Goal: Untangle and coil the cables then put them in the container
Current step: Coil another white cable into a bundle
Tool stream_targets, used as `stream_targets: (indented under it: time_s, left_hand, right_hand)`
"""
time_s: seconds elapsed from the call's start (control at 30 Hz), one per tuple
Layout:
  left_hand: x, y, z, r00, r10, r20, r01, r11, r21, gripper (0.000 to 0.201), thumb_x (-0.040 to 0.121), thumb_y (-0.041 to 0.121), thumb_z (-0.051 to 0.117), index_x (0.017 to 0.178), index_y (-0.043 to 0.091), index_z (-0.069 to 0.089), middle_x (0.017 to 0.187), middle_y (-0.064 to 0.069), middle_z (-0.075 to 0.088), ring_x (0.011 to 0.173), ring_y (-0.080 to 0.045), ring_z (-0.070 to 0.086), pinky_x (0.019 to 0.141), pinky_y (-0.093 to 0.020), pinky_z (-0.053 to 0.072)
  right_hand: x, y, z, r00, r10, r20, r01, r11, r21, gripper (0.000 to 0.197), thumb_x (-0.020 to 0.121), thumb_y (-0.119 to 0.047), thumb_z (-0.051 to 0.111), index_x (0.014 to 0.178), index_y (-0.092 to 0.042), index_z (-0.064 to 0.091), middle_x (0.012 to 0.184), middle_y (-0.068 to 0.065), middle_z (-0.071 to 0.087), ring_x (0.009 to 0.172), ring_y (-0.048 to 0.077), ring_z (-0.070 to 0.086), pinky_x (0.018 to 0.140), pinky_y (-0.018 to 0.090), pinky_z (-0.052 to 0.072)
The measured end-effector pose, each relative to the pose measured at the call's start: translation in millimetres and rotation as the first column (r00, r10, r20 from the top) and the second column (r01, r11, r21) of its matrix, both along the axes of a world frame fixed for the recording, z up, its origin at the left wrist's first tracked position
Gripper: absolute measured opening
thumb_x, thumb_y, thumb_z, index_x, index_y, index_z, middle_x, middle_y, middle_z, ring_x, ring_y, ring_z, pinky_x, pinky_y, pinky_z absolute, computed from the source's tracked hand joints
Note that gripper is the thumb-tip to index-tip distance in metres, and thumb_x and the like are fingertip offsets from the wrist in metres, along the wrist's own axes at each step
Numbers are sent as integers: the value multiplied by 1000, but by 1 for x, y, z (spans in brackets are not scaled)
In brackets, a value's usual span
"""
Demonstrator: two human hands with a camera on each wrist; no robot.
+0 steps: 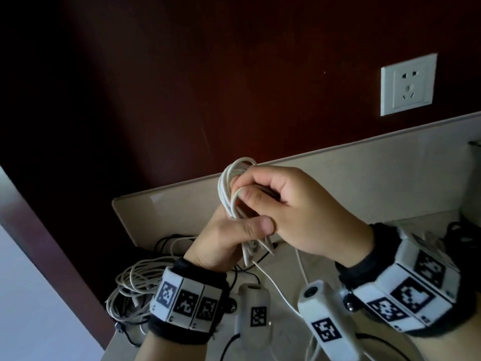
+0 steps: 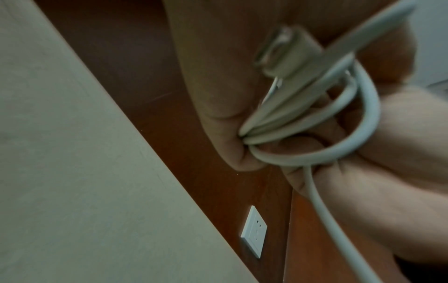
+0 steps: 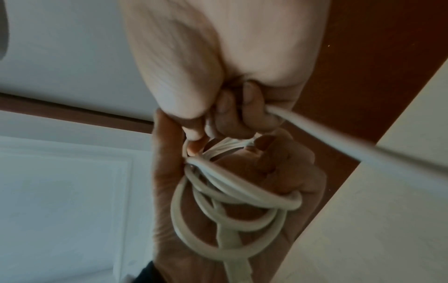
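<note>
at the lower edge of the head view, two wrists are wearing black bands with white marker blocks. just above them, at centre frame, the left hand point(image 1: 223, 241) is gripping the lower part of a white cable coil point(image 1: 231, 188), thumb pressing across its strands, while the right hand point(image 1: 294, 204) is curling its fingers round the upper loops. the coil is standing off the pale table point(image 1: 364, 178), one loose strand trailing down to it. at lower left, a tangle of grey and black cables point(image 1: 132, 285) is lying on the table. beyond, at upper right, a white wall socket point(image 1: 407, 86) is sitting on dark red panelling. only the left wrist view is showing a usb plug point(image 2: 281, 51) among the loops; only the right wrist view is showing them overlapping on the left palm.
</note>
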State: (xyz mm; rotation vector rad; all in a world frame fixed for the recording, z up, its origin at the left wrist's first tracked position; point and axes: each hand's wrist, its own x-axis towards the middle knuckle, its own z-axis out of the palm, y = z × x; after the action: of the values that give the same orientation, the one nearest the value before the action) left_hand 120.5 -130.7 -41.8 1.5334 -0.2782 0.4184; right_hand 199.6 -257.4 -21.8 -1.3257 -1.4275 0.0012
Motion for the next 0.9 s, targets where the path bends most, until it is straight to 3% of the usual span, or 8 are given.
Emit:
stream_targets:
  time_s: [0.07, 0.13, 0.3, 0.4, 0.5, 0.67, 0.77, 0.9]
  left_hand:
    - [-1, -2, 3, 995, 102, -17, -100, 991, 90, 36, 60, 6, 69, 90, -10, 58, 73, -16, 60, 67, -25, 59, 58, -33, 48]
    - [1, -4, 1, 988, 148, -45, -145, 987, 71, 42, 49, 8, 61, 86, -12, 56, 69, -17, 55, 64, -25, 54, 60, -37, 43]
    - [1, 5, 5, 988, 157, -2, -150, 938, -312, 59, 47, 6, 51, 105, -2, 48, 92, -21, 48, 81, -31, 50, 63, -34, 43]
    - [-6, 22, 12, 980, 197, 36, -163, 890, -426, 37, 37, 9, 58, 73, -1, 54, 78, -14, 53, 70, -27, 48, 63, -30, 37]
    - [-13, 33, 19, 974, 209, 86, -140, 855, -499, 54, 32, 16, 70, 78, 12, 42, 80, -9, 45, 68, -21, 41, 62, -29, 26]
    - [-6, 18, 10, 977, 214, -22, -206, 903, -378, 48, 44, 0, 53, 90, 13, 51, 83, -15, 51, 65, -28, 47, 55, -32, 36]
    - [0, -1, 6, 989, 150, -9, -148, 954, -261, 51, 48, 4, 40, 85, 18, 72, 94, -25, 47, 61, -36, 46, 57, -36, 39]
    - [5, -7, 3, 997, 34, 71, -21, 985, -170, 50, 46, 6, 47, 87, 21, 72, 98, -25, 52, 62, -33, 52, 63, -40, 41]
  right_hand:
    - [1, 0, 0, 999, -21, -23, 22, 999, 35, 9, 96, -18, 62, 93, -16, 69, 84, -2, 71, 80, 11, 67, 76, 32, 55]
    - [3, -1, 0, 998, -52, -22, 54, 997, 54, 8, 94, -23, 65, 92, -16, 66, 77, 2, 68, 70, 16, 64, 67, 38, 54]
    - [15, -7, 2, 994, -106, 24, 108, 984, -143, 10, 98, -31, 55, 100, -22, 59, 59, -11, 51, 48, 3, 41, 48, 16, 31]
    - [19, -5, -4, 995, -82, 54, 98, 889, -446, 17, 103, -33, 44, 100, -26, 59, 70, -9, 56, 61, 8, 50, 55, 31, 42]
    - [20, -2, -11, 997, -73, -2, 60, 837, -544, 34, 106, -34, 36, 88, -23, 64, 66, -4, 52, 62, 19, 48, 60, 42, 45]
    - [10, 5, -10, 986, -134, -95, 89, 922, -377, 49, 105, -35, 40, 75, -6, 68, 53, 6, 43, 46, 22, 35, 48, 29, 30]
    - [7, 9, -13, 962, -235, -138, 178, 926, -333, 54, 104, -33, 42, 75, 4, 69, 47, 0, 54, 36, 6, 42, 42, 14, 33]
    - [17, 12, -19, 931, -314, -189, 237, 909, -342, 59, 103, -37, 44, 65, 0, 70, 51, 10, 63, 38, 14, 48, 40, 18, 36]
